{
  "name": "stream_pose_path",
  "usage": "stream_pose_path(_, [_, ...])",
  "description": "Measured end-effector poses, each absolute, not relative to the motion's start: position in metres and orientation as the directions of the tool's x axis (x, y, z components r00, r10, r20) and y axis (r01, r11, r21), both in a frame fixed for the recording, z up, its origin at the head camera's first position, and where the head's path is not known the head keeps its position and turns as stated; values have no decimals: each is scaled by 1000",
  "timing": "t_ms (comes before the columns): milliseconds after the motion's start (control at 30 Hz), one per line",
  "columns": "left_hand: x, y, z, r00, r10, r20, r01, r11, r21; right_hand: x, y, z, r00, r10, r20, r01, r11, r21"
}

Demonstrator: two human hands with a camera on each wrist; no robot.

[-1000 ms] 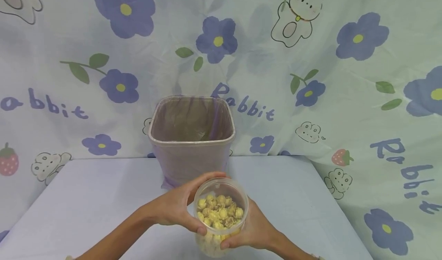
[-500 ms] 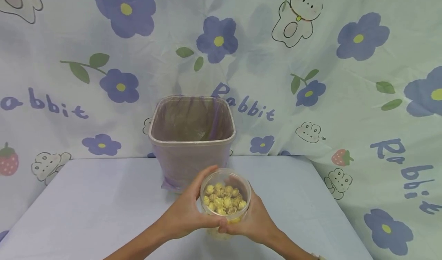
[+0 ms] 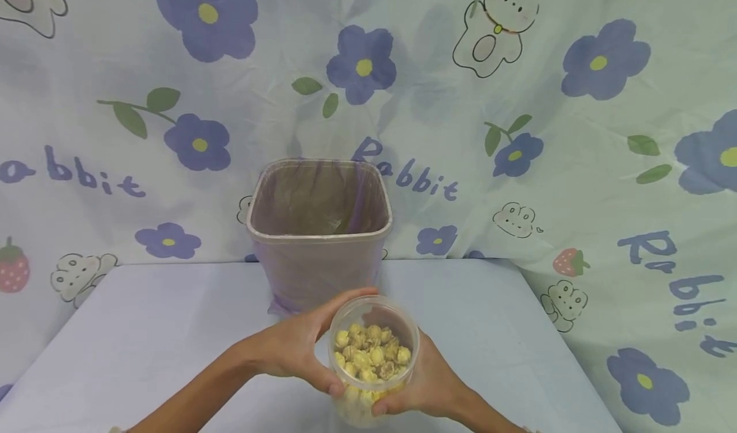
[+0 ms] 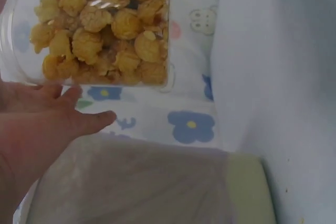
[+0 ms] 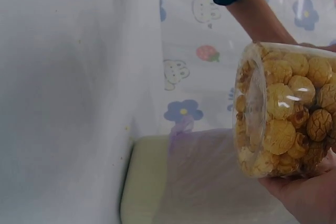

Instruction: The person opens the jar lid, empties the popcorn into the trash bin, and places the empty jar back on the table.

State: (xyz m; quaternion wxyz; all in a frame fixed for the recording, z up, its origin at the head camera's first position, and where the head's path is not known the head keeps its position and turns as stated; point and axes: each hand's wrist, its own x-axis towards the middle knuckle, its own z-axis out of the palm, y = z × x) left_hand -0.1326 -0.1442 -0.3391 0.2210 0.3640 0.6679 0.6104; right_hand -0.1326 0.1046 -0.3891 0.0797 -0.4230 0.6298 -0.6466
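Note:
A clear plastic jar [image 3: 391,313] with an uncovered round mouth is held up above the front of the table, tilted a little. Yellow popcorn [image 3: 368,356] fills a large part of it. My left hand [image 3: 299,350] grips the jar's left side, thumb at the front and fingers reaching round the far side. On the opposite side, my right hand [image 3: 434,378] holds it with the thumb across the front; its other fingers are mostly hidden behind the jar. In the right wrist view the jar's base [image 5: 255,114] faces left, with popcorn pressed against the wall.
Just beyond the jar stands a squarish bin [image 3: 319,254] lined with a thin purple bag, at the table's back edge. The table [image 3: 190,330] has a pale cloth. Behind it hangs a curtain [image 3: 426,100] printed with flowers and rabbits.
The jar rose away from me half a second ago and has come back down and nearer. The left thumb, which met the right thumb then, now lies apart from it. The bin stays put.

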Motion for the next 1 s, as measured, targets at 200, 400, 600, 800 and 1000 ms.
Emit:
stream_pose_path(200, [-127,-137,-342,-711,684,164,241,18,970,-134,105,-389,-627,-629,460,-455,-184,-871])
stream_pose_path(400, [-116,-124,-346,-823,518,235,319,79,944,-136,106,-391,-708,-531,465,-518,-57,-854])
stream_pose_path(600, [-114,-123,-347,-843,500,200,284,98,954,-137,105,-393,-741,-494,454,-515,-14,-857])
stream_pose_path(800, [-125,-135,-343,-737,647,197,274,19,961,-137,106,-394,-694,-575,433,-444,-132,-886])
stream_pose_path(1000, [-125,-133,-344,-718,662,213,266,-20,964,-138,105,-396,-644,-617,453,-441,-184,-878])
